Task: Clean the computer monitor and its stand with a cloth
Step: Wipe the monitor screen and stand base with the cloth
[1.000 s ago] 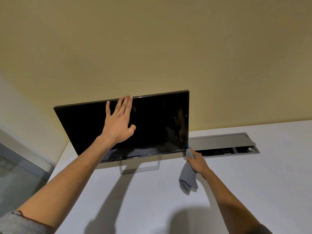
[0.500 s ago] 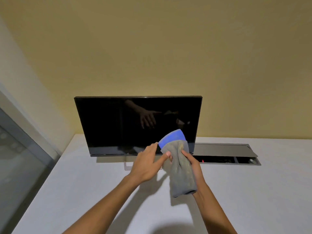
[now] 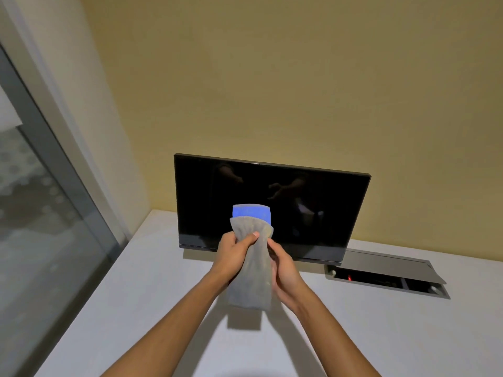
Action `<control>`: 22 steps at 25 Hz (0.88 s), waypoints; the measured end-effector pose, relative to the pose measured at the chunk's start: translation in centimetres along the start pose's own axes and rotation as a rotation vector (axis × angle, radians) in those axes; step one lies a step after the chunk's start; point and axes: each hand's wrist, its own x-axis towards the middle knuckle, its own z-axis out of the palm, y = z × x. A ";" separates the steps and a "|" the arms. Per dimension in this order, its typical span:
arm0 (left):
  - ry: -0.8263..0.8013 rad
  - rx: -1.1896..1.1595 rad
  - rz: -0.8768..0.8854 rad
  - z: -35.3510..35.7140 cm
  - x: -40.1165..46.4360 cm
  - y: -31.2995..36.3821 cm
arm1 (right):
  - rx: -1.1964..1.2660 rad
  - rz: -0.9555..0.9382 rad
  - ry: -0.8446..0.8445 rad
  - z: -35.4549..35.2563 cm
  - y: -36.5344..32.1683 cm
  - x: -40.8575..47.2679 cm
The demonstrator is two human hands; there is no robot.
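A person's 2 bare forearms reach forward over a white bench (image 3: 141,295) toward a dark, switched-off computer monitor (image 3: 299,202). The monitor stands at the back of the bench against a yellow wall (image 3: 272,77), its long axis running side to side and its screen facing the person. Its stand is hidden behind the hands and cloth.

In front of the monitor's lower middle, both hands hold a grey cloth (image 3: 251,276) in the air, clear of the screen. The cloth hangs with its long axis up and down; its top edge folds open to show a blue inner face, and its lower end dangles above the bench, casting a shadow there. The left hand (image 3: 234,253) is closed around the cloth's upper part, thumb pressed across the front. The right hand (image 3: 285,268) cups the cloth's right edge with fingers curled behind it.

To the right of the monitor, a grey cable tray (image 3: 386,276) is recessed into the bench with its lid raised. To the left of the monitor, well apart, is a window (image 3: 40,213).
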 end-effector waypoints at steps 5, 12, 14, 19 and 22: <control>0.205 0.161 0.134 -6.5 3.2 0.5 | -0.891 -0.499 0.211 3.8 -1.7 1.7; 0.463 0.268 0.273 -15.1 7.6 4.0 | -1.813 -0.912 0.464 7.4 -9.8 7.6; 0.504 0.293 0.260 -16.8 8.9 4.7 | -1.914 -0.811 0.410 7.8 -10.6 9.1; 0.609 0.398 0.348 -18.6 10.9 5.9 | -1.964 -0.730 0.380 8.8 -9.8 11.0; 0.588 0.479 0.394 -18.9 12.6 5.5 | -1.943 -0.771 0.433 8.7 -8.9 11.4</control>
